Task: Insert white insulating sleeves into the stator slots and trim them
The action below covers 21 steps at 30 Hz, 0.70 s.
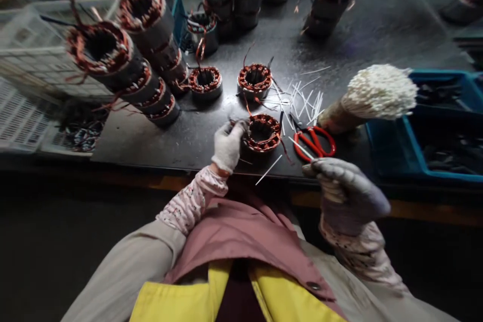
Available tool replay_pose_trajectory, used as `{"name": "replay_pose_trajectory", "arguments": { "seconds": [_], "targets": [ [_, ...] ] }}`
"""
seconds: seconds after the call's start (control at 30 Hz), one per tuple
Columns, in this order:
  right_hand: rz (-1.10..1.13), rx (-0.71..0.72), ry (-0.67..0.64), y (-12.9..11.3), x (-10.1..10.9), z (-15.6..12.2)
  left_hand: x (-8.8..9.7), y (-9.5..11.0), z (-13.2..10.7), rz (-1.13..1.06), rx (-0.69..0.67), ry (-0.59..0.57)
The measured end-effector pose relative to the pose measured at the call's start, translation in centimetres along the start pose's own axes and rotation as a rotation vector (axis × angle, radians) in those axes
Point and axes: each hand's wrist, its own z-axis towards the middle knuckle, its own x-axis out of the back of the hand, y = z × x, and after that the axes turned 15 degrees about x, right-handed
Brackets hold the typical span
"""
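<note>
1. While stacks of copper-wound stators rise near the left edge of the desk, two single stators stand toward its middle.
2. At the near edge, the left hand, in a white glove, is closed on a stator, its leads partly loose; how many are sleeved is too small to tell.
3. Loose white sleeves and red-handled scissors lie just beside it.
4. Raised at the edge, the right hand, in a grey glove, pinches a thin white sleeve.
5. A thick bundle of white sleeves lies before a blue tray at the right edge.
</note>
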Motion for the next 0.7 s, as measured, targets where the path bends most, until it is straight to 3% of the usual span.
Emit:
{"name": "replay_pose_trajectory", "arguments": {
  "seconds": [0.07,0.17,0.23,0.3,0.33,0.37,0.4,0.53,0.6,0.7],
  "targets": [
    [0.033,0.123,-0.074,-0.1,-0.4,-1.2,0.9,-0.8,-0.3,-0.029,0.210,-0.022],
    [0.115,0.284,-0.237,0.3,-1.1,-2.3,3.2,-1.0,-3.2,0.083,0.261,-0.149],
    [0.159,0.309,-0.253,0.7,-1.3,-2.9,4.4,-0.1,-5.7,0.220,0.115,-0.240],
    [0.170,0.265,-0.233,0.9,-1.3,-3.5,4.6,1.8,-7.0,0.547,-0.261,-0.332],
    [0.171,0.243,-0.225,1.0,-1.2,-3.9,4.3,2.9,-6.8,0.718,-0.451,-0.314],
    [0.175,0.236,-0.226,0.9,-1.1,-4.1,3.7,4.0,-6.0,0.899,-0.548,-0.292],
    [0.185,0.243,-0.233,0.8,-0.9,-4.4,3.1,5.1,-4.8,1.041,-0.552,-0.272],
    [0.246,0.310,-0.284,0.2,-0.6,-4.9,0.8,7.7,0.5,1.381,-0.412,-0.527],
    [0.266,0.304,-0.294,0.1,-0.6,-5.1,0.4,7.7,1.5,1.398,-0.373,-0.557],
    [0.282,0.279,-0.289,0.2,-0.7,-5.6,0.6,6.7,0.9,1.295,-0.397,-0.503]
  ]
}}
